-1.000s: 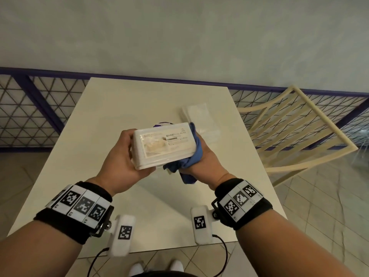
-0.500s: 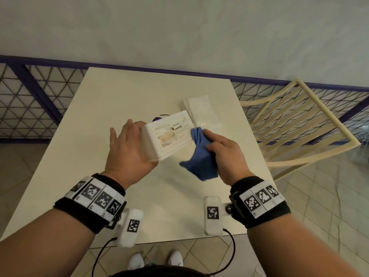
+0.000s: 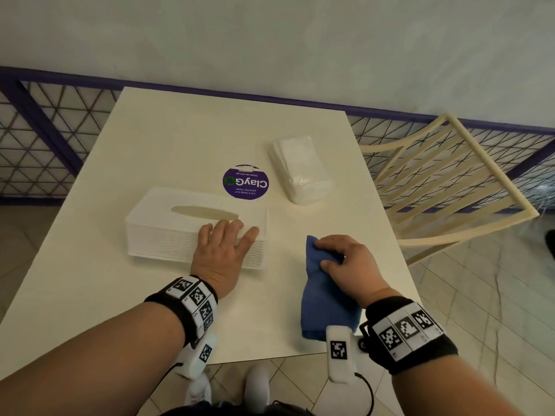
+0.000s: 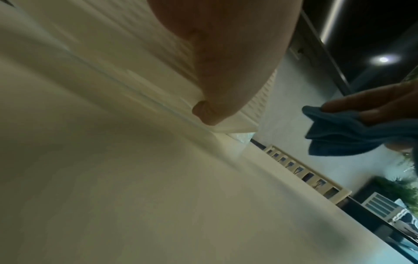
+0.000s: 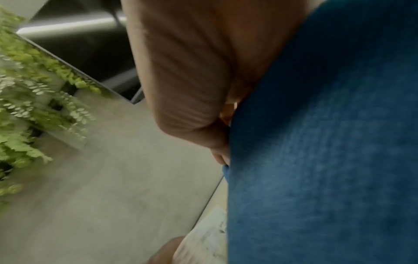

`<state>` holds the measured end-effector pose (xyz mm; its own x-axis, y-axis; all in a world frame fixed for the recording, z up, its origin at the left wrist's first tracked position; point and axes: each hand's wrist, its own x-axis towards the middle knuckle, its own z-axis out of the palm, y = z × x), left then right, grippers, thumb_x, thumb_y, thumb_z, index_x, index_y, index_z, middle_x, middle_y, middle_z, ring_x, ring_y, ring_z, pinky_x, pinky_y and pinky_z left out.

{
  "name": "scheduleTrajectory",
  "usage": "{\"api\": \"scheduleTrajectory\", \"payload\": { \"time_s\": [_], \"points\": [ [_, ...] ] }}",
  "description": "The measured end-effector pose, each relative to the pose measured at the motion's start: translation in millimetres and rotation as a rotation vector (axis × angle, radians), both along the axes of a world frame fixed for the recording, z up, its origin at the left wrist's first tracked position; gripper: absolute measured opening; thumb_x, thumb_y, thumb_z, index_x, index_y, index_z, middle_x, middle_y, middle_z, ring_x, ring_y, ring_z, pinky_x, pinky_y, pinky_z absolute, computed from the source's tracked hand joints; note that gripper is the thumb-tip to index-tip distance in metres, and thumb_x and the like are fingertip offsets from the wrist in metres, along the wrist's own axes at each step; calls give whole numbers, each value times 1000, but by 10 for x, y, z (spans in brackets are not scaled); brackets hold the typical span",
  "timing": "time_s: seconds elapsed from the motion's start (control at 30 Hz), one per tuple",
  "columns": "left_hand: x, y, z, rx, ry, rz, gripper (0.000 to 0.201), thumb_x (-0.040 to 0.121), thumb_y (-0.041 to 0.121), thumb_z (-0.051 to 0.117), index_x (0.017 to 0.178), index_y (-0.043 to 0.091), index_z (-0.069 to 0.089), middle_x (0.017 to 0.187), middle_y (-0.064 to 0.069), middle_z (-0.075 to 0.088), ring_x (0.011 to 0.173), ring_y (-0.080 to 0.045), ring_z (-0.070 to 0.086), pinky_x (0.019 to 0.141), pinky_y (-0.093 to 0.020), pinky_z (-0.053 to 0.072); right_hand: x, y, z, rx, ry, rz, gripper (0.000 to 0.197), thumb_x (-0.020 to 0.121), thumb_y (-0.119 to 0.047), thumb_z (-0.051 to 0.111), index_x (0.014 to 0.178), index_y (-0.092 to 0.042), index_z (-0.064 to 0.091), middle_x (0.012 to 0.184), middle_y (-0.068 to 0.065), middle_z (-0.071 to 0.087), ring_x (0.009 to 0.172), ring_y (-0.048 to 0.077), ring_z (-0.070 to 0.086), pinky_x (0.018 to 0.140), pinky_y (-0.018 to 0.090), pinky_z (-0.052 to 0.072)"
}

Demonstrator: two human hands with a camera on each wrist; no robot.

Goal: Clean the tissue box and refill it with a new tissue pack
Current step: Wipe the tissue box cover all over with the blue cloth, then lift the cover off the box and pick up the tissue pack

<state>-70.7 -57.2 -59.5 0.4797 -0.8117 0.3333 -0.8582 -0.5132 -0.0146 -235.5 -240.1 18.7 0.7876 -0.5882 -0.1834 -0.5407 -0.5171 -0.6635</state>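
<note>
Meanwhile left hand (image 3: 223, 253) lies flat on tissue box (image 3: 168, 229), right hand (image 3: 350, 267) clutches blue cloth (image 3: 322, 304) near "ClayGo" sticker (image 3: 245, 182).

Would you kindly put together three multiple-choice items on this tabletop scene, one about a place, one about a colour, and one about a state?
1. Where does the tissue pack lie on the table?
A. Inside the tissue box
B. Beyond the round purple sticker, toward the chair side
C. On the floor

2. What colour is the cloth under the right hand?
A. Blue
B. Red
C. Yellow

3. How does the tissue box stand?
A. Held in the air by both hands
B. On end, leaning on the pack
C. Flat on the table, slot up, with the left hand resting on it

Key: 1 B, the pack sits apart from the box, next to the sticker. 2 A, the head and right wrist views both show blue fabric. 3 C, the oval slot faces up and straight fingers lie on the top.
</note>
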Motion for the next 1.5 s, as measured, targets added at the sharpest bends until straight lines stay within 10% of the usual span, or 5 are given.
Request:
{"api": "scheduleTrajectory", "payload": {
  "time_s": [0.37,0.57,0.8,1.1,1.5],
  "points": [
    [-92,-325,-91,164,164,-68,73,70,13,72,136,19,41,129,-12,57,116,-33,55,96,-48,42,435,-182,-712,-162,615,124,69,91,-15,50,149,-18,12,159,9,3,142,32,22,109,39,35],
    [-118,-289,-48,332,275,100,76,92,46,46,149,36,-3,160,-2,3,145,-34,-6,106,-61,-17,409,-129,-929,-118,655,114,84,87,-12,52,150,-17,-4,159,7,-11,146,34,-6,118,48,17],
    [-1,-364,136,339,363,48,88,87,51,51,148,36,-11,160,0,-2,146,-31,-7,109,-59,-14,589,-305,-733,-108,647,101,86,82,-21,59,149,-19,6,157,12,4,144,37,10,113,50,28],
    [195,629,-87,-28,265,-63,32,78,35,46,99,22,66,91,4,64,80,-21,62,78,-34,28,1134,367,-38,-226,93,307,55,83,-16,59,136,-21,46,138,3,49,126,23,44,107,38,37],
    [198,573,-413,210,366,90,49,82,45,38,121,21,55,116,5,58,96,-20,58,74,-39,44,1788,674,-378,-388,410,616,84,79,-35,68,147,-23,18,128,12,50,121,34,45,106,47,35]
  ]
}}
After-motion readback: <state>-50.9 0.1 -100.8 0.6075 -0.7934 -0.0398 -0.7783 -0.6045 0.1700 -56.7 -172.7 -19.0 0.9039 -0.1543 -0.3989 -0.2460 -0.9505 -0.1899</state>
